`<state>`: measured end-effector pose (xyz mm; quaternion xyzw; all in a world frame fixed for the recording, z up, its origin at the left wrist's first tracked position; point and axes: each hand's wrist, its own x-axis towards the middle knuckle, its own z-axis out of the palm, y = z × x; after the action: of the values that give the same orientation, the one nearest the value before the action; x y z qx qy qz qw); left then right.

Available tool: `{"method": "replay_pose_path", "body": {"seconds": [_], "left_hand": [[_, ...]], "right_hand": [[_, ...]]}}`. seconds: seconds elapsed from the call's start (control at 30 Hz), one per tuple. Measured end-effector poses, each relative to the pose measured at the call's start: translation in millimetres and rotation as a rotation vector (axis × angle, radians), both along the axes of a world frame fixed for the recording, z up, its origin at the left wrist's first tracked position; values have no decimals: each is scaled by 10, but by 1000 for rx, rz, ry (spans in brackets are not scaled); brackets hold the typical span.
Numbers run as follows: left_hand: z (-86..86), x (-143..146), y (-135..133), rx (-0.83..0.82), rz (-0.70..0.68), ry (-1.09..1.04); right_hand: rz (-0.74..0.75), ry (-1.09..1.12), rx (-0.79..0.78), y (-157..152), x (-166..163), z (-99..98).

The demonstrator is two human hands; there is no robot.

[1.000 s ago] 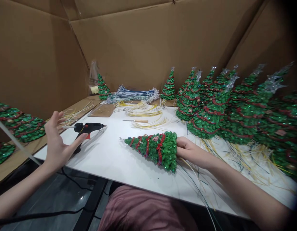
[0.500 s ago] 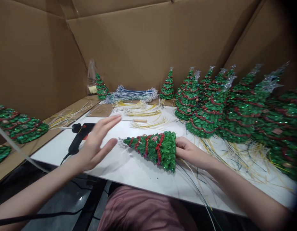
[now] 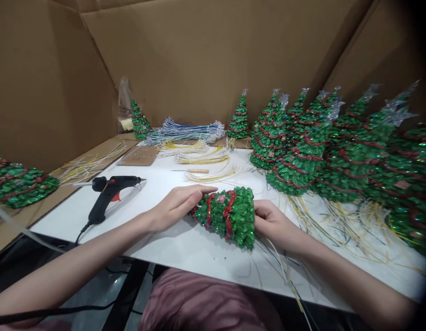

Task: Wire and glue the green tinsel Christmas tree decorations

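Note:
A small green sequinned Christmas tree [image 3: 230, 214] with red garland lies on its side on the white table [image 3: 171, 243], tip pointing left. My left hand [image 3: 176, 207] is wrapped over the tree's tip, fingers closed round it. My right hand [image 3: 269, 221] grips the tree's wide base, where thin wires trail out toward me. A black hot glue gun [image 3: 107, 193] lies on the table left of my left hand, apart from it.
Several finished trees [image 3: 323, 147] crowd the right and back of the table. Bundles of blue-white wires [image 3: 185, 131] and yellow wires [image 3: 202, 158] lie at the back, with a wooden-handled awl [image 3: 197, 171]. More trees [image 3: 19, 184] lie at far left. Cardboard walls enclose the bench.
My left hand let go of the glue gun area, swept right across the table and closed over the tree's tip. My right hand kept its hold on the base.

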<state>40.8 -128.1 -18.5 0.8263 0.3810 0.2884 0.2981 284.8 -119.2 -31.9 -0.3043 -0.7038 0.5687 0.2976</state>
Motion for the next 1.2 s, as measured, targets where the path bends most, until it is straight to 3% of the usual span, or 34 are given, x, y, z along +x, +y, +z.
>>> {"method": "replay_pose_path", "body": {"seconds": [0.37, 0.77, 1.2], "left_hand": [[-47, 79, -21, 91, 93, 36], [-81, 77, -28, 138, 101, 80], [-95, 77, -47, 185, 92, 93]], "right_hand": [[-92, -13, 18, -52, -13, 0], [-31, 50, -63, -22, -21, -6], [-23, 24, -18, 49, 18, -49]]}}
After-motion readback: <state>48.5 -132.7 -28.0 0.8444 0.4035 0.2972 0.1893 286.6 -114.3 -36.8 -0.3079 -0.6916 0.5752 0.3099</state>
